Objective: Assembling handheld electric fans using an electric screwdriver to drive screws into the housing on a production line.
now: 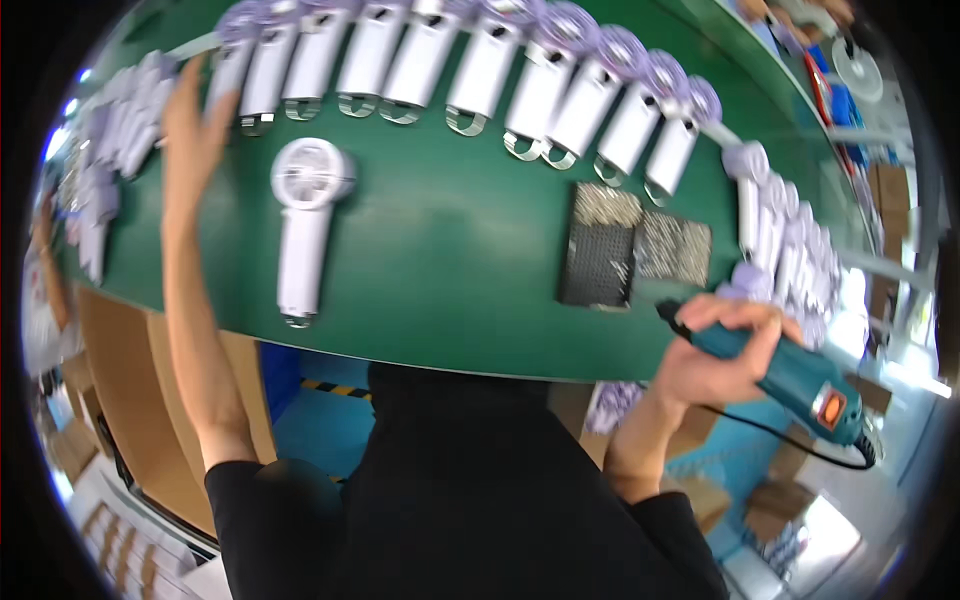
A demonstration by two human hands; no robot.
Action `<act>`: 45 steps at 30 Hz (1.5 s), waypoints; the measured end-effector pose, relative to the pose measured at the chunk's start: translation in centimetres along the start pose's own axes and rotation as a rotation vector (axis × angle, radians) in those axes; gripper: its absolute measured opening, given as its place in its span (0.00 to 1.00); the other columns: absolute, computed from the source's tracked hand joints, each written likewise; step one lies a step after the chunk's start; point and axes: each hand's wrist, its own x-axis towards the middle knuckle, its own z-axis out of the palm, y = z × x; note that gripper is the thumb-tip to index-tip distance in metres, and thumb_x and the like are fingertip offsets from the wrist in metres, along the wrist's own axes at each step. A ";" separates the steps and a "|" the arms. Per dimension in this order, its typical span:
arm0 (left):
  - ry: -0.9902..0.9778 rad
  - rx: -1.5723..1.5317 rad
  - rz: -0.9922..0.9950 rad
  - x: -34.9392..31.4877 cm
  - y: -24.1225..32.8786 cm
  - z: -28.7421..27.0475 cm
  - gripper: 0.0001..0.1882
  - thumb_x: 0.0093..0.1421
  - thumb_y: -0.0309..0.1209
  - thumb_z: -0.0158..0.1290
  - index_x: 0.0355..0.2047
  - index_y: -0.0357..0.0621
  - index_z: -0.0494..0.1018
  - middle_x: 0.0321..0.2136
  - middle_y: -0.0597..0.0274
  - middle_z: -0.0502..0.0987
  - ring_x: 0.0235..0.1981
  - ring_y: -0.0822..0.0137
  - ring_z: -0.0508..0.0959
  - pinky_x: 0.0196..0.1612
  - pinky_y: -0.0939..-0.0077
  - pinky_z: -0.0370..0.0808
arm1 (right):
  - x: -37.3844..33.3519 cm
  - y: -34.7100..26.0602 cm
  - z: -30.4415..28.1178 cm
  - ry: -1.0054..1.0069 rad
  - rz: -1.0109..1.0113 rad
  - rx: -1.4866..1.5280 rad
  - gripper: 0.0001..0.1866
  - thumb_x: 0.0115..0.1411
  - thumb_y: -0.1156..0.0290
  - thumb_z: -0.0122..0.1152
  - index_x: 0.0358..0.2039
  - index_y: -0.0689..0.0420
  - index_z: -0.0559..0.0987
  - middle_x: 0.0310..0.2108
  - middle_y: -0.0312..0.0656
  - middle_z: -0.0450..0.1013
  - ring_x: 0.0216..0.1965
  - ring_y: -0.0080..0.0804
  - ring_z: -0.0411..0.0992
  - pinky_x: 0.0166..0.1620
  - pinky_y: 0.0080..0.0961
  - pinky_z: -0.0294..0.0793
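My right hand (725, 355) is wrapped round a green electric screwdriver (780, 372), whose black tip points left over the front right of the table. A black cord runs from its rear end. My left hand (192, 130) is stretched out at the far left with thumb and fingers apart, slightly blurred, and I see nothing in it. It is beside the left end of a row of white handheld fans (487, 75) with purple heads. A single white handheld fan (303, 258) lies nearer to me, apart from the row, head toward the back.
On the green table (450, 250), a black perforated tray (598, 265) of small screws adjoins another heap of screws (676, 248). More fans are piled at the right (790, 235) and far left (130, 115) edges. A cardboard box (120, 360) stands below the table's left front edge.
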 end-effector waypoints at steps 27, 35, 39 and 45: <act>-0.670 -0.901 -1.153 -10.3 23.2 -4.4 0.17 0.60 0.34 0.57 0.42 0.38 0.65 0.22 0.63 0.74 0.19 0.73 0.76 0.23 0.81 0.72 | 0.7 5.6 -1.2 -0.100 0.047 -0.040 0.11 0.57 0.75 0.54 0.34 0.64 0.62 0.17 0.46 0.66 0.09 0.31 0.64 0.13 0.29 0.71; -0.732 -1.433 -1.157 -11.1 26.5 -3.2 0.21 0.63 0.22 0.50 0.53 0.35 0.57 0.41 0.53 0.76 0.38 0.64 0.80 0.41 0.73 0.77 | 0.7 5.4 -1.3 -0.152 0.026 -0.010 0.11 0.57 0.74 0.55 0.33 0.64 0.62 0.17 0.47 0.66 0.09 0.31 0.64 0.13 0.29 0.71; -0.763 -1.516 -1.160 -11.1 28.0 -2.4 0.22 0.63 0.23 0.50 0.54 0.35 0.56 0.42 0.52 0.76 0.39 0.65 0.80 0.40 0.74 0.77 | 0.4 5.5 -1.1 -0.160 0.033 -0.050 0.10 0.57 0.74 0.55 0.31 0.64 0.63 0.18 0.46 0.66 0.10 0.31 0.64 0.14 0.28 0.72; -0.771 -1.600 -1.159 -11.1 29.8 -1.1 0.23 0.64 0.23 0.50 0.55 0.36 0.53 0.44 0.50 0.75 0.42 0.64 0.79 0.42 0.72 0.77 | 0.4 5.2 -0.8 -0.180 0.013 -0.091 0.10 0.58 0.74 0.54 0.31 0.64 0.63 0.18 0.46 0.66 0.10 0.31 0.65 0.14 0.29 0.73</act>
